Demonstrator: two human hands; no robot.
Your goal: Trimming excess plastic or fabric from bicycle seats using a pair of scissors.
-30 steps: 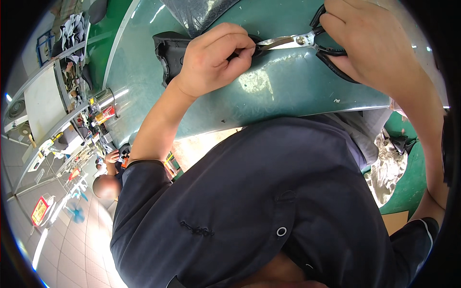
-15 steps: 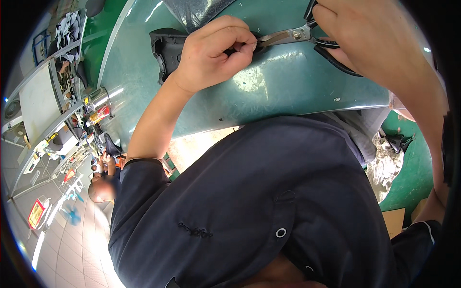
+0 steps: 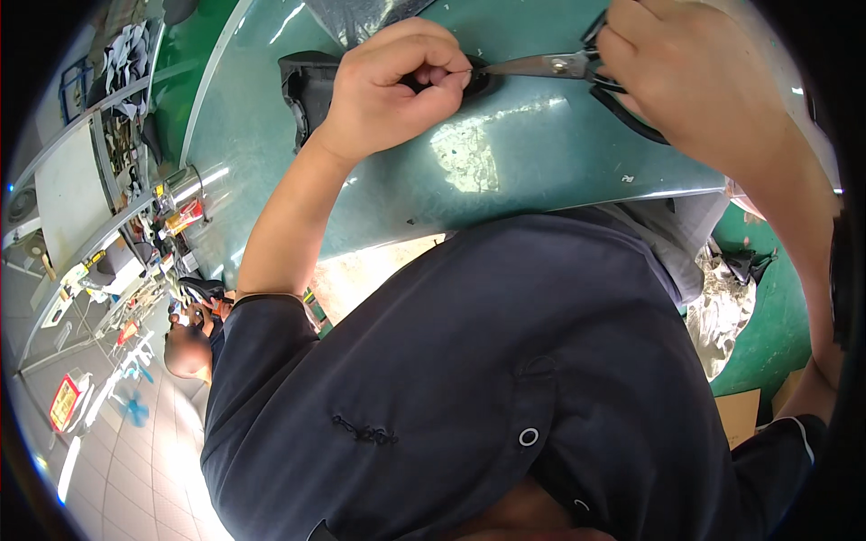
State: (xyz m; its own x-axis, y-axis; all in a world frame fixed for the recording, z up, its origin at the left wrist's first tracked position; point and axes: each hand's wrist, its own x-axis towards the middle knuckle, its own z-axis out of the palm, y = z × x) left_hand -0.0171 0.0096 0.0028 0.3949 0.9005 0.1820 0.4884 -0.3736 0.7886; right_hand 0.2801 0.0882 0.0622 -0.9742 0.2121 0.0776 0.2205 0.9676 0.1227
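Observation:
My left hand (image 3: 397, 90) is closed over a black leather-like piece (image 3: 308, 88) with a seamed edge, thumb and forefinger pinched together. Part of that piece also shows past the fingertips, and the hand hides its middle. Whether a thread lies in the pinch is too small to tell. Scissors (image 3: 541, 66) with metal blades and black handles are in my right hand (image 3: 690, 77), fingers wrapped at the handles. Their blades look closed together, and the tip points left, close to my left fingertips.
Both hands are over a green, glossy table (image 3: 541, 144). A dark, shiny sheet or bag (image 3: 365, 18) lies at its far side. Cluttered racks (image 3: 126, 135) and another person (image 3: 189, 347) are off to the left. Crumpled pale material (image 3: 720, 316) and cardboard (image 3: 740, 415) are at lower right.
My left hand has shifted slightly up and left with the black piece. The scissors have turned a little, their tip moving up and left, and their blades look closer together.

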